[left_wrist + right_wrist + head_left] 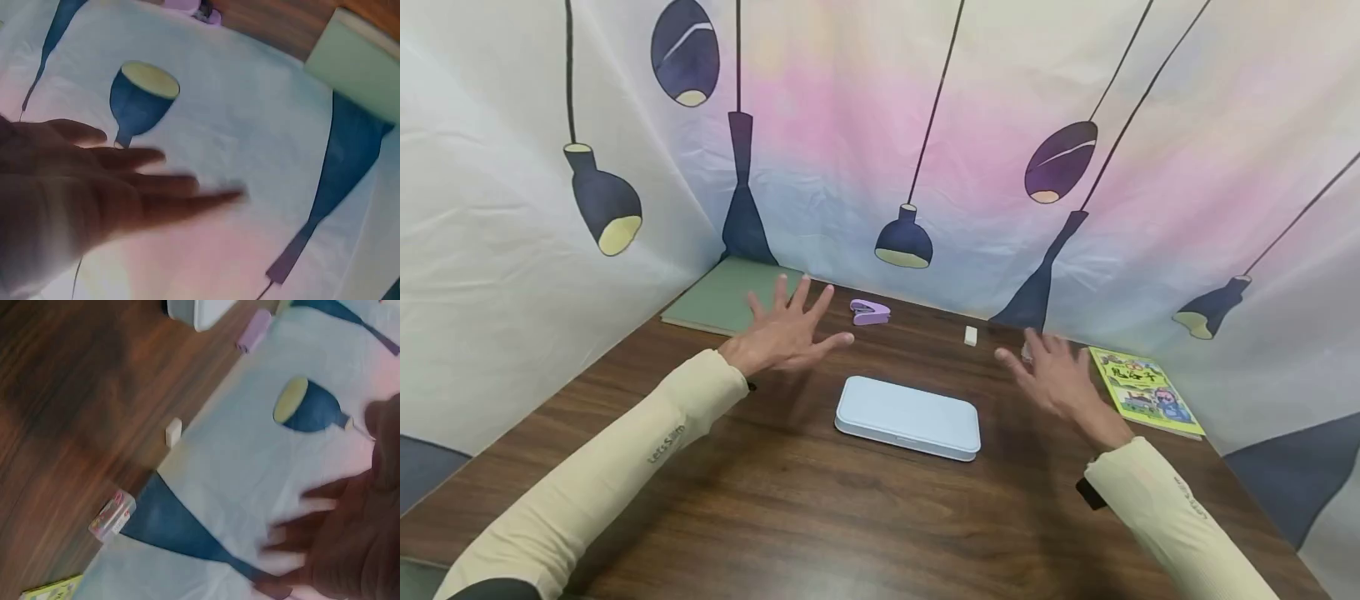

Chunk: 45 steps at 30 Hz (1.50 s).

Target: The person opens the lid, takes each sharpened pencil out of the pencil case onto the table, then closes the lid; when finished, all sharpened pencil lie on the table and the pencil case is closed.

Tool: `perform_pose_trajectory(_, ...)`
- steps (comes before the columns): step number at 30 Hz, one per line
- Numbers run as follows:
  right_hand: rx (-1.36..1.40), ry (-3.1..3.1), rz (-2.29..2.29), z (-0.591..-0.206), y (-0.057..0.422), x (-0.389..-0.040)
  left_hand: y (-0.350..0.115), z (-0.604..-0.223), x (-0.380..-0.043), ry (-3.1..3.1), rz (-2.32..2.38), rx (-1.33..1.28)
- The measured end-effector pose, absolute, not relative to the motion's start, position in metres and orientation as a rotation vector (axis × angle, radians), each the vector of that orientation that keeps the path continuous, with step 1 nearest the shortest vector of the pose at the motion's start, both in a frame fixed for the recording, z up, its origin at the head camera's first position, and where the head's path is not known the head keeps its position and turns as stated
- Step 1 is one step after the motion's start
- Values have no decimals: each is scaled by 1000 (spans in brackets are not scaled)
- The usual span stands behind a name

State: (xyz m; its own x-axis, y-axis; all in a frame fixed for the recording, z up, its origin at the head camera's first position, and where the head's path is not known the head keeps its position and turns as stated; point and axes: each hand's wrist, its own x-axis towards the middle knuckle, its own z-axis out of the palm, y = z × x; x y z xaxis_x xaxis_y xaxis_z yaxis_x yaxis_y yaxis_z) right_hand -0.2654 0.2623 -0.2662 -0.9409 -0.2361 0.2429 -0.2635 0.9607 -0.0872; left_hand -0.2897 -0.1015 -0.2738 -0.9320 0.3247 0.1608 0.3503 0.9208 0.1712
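My left hand is held in the air with its fingers spread, beside a green book that it partly covers in the head view. Nothing is in it. Over the right side of the table, my right hand also has its fingers spread and holds nothing. Between the hands, a light blue case lies closed on the wood. Farther back are a purple stapler and a small white block that looks like an eraser. A small clear package is mostly hidden behind my right hand in the head view.
A yellow illustrated book lies near the table's right edge. The dark wooden table meets a cloth backdrop printed with hanging lamps along its back and left side.
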Motion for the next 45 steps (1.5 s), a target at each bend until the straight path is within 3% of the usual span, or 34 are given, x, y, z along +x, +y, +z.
perform_pose_trajectory(5,781,-2938,141,-291,236,-264,-98,-298,-290,-3018,-580,-825)
perform_pose_trajectory(11,979,-2993,-18,-325,204,-252,-87,-334,-288,-3053,-618,-1017)
perform_pose_trajectory(23,1114,-2716,-353,-345,184,-254,-78,-350,-296,-2933,-656,-1097)
perform_pose_trajectory(33,1228,-2022,-921,-356,180,-259,-75,-350,-299,-2936,-744,-1053)
perform_pose_trajectory(38,1280,-2052,-787,-357,186,-265,-76,-351,-300,-2921,-780,-1064)
perform_pose_trajectory(45,1226,-2323,-109,-342,205,-276,-77,-353,-298,-2899,-969,-1055)
